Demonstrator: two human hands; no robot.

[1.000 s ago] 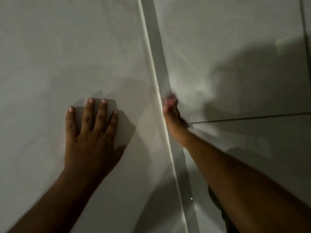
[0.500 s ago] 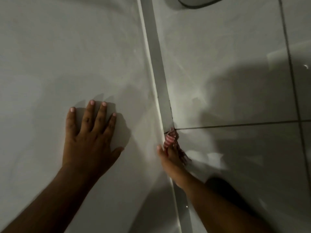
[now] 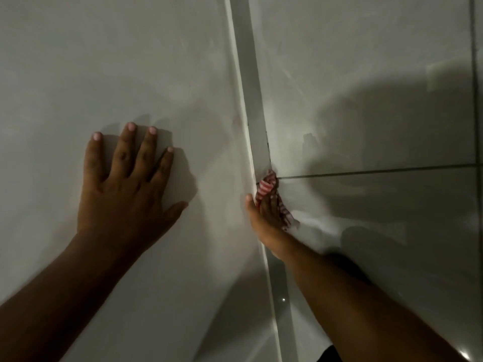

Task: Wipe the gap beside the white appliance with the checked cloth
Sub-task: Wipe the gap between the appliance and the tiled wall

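The white appliance (image 3: 130,61) fills the left of the view as a flat smooth surface. My left hand (image 3: 125,184) lies flat on it, fingers spread, holding nothing. A narrow grey gap (image 3: 249,82) runs along the appliance's right edge. My right hand (image 3: 269,220) is shut on the red-and-white checked cloth (image 3: 268,185), bunched at my fingertips and pressed into the gap where a tile joint meets it. A loose end of the cloth hangs to the right of my fingers.
Glossy pale tiles (image 3: 379,87) cover the surface right of the gap, with a dark horizontal grout line (image 3: 379,171) and a vertical one (image 3: 475,74) at the far right. Shadows of my arms fall on the tiles.
My right hand has drawn back down the gap since a second ago, and the cloth at its fingertips has come into clear view. My left hand has stayed flat on the appliance.
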